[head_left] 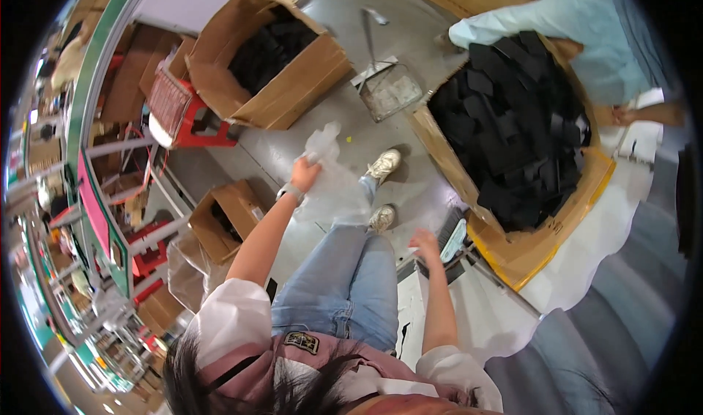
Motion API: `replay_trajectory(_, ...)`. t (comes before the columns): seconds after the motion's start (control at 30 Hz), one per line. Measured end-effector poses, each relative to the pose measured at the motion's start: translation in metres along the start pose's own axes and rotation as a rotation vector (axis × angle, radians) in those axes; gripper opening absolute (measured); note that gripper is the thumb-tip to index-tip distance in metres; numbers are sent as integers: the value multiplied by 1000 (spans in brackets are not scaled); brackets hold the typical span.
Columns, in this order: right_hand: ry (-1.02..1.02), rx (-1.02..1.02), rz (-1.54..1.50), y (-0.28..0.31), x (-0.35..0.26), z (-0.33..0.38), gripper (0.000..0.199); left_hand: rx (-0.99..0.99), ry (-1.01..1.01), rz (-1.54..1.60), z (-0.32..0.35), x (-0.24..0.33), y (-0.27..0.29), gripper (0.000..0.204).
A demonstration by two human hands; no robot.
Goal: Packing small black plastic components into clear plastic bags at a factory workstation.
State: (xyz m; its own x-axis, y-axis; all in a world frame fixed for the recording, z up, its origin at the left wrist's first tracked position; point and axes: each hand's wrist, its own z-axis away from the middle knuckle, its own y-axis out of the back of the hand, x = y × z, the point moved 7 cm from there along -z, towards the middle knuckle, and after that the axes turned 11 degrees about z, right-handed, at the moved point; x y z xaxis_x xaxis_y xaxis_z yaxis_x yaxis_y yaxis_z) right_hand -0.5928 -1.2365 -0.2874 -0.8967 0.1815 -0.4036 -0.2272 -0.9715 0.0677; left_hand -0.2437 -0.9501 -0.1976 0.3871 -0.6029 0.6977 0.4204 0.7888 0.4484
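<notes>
My left hand [304, 174] is closed on the gathered upper part of a clear plastic bag [335, 195], which hangs limp in front of my legs, above the floor. My right hand [425, 245] is held out lower, beside my right leg, with its fingers drawn together. A small whitish bit shows at those fingertips, too small to name. Just right of that hand are the dark bristles of a brush [449, 227] and a light blue plastic piece [455, 241]. Further right stands a large open cardboard box [455, 160] heaped with black flat pieces [512, 126].
Another open carton [307, 85] with black pieces stands far left, beside a red stool [192, 118]. A smaller box [233, 208] sits left of my forearm. A long-handled dustpan [392, 91] lies ahead. Another person in pale trousers [545, 21] is beside the large box.
</notes>
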Motion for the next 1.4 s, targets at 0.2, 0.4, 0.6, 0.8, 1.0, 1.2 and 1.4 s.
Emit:
replay_trajectory(0.2,48,-177,373,-116,-51,-11,38,264,75,-278,79,-108,156,33)
replay_trajectory(0.4,75,-170,390,-223,-173,-76,29,427,386,-308,111,-214,266,36)
replay_trajectory(0.6,163,-60,279,-381,-358,-138,47,332,530,-362,28,-259,345,39)
replay_trajectory(0.8,1,160,-95,-481,-471,-242,63,-27,212,-414,-150,-238,387,40)
replay_trajectory(1.0,-13,384,-218,-476,-468,-279,26,-222,412,-204,-292,-188,408,90)
replay_trajectory(1.2,-49,358,-39,-483,-475,-290,33,-121,579,283,-381,-247,416,48)
replay_trajectory(1.4,9,522,25,-471,-489,-203,23,72,308,292,-403,-292,466,22)
